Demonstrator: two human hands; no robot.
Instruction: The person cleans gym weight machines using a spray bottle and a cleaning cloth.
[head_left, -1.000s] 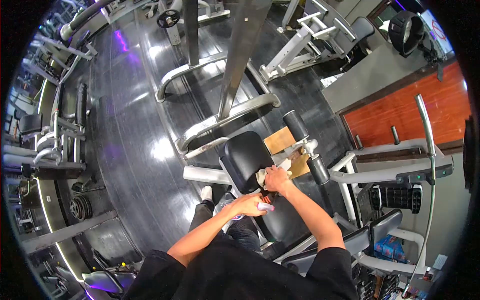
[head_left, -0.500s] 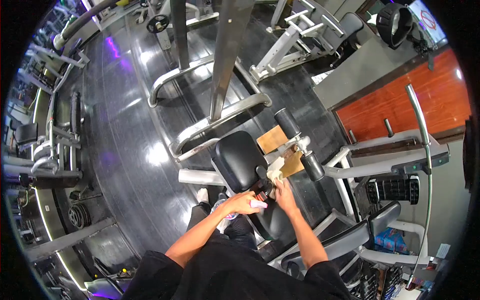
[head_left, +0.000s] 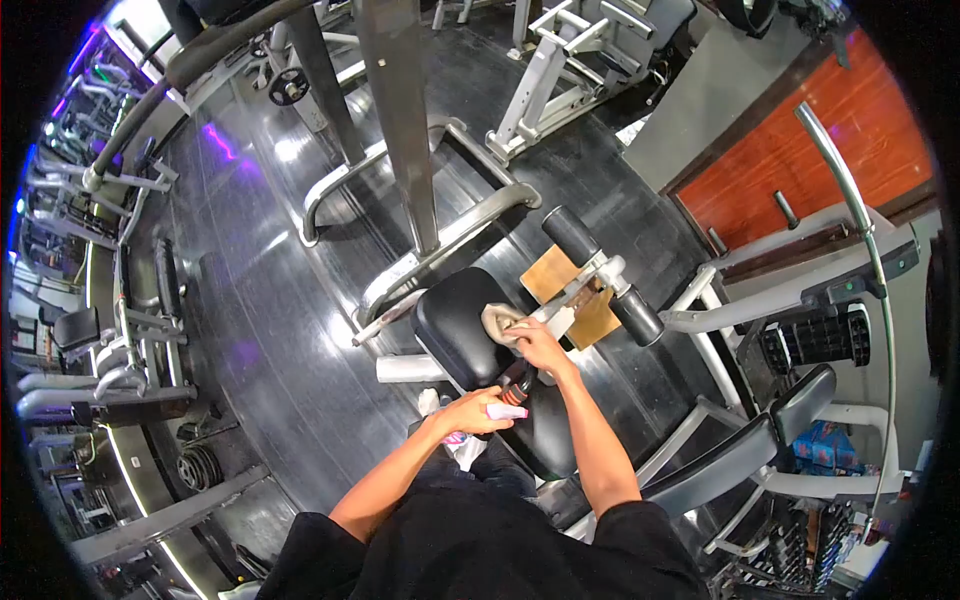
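My left hand [head_left: 478,410] is closed around the neck of a spray bottle whose white and pink head [head_left: 507,412] points to the right. Part of the bottle's body is hidden under the hand. My right hand [head_left: 540,345] grips a beige cloth [head_left: 499,324], pressing it against the right edge of the black padded seat [head_left: 455,322]. Between the two hands is a dark handle with orange bands [head_left: 513,392], partly covered by my left hand. A second black pad [head_left: 545,435] lies below it, under my right forearm.
Black foam rollers [head_left: 636,316] on a metal arm stand right of the seat, above a tan board [head_left: 550,274]. A grey steel frame [head_left: 450,235] rises ahead. Another padded bench [head_left: 715,460] is at the right, and weight plates [head_left: 200,467] are at the left.
My right hand has moved up and left with the cloth, from beside the handle onto the seat's edge. My left hand keeps hold of the spray bottle. The view has shifted slightly.
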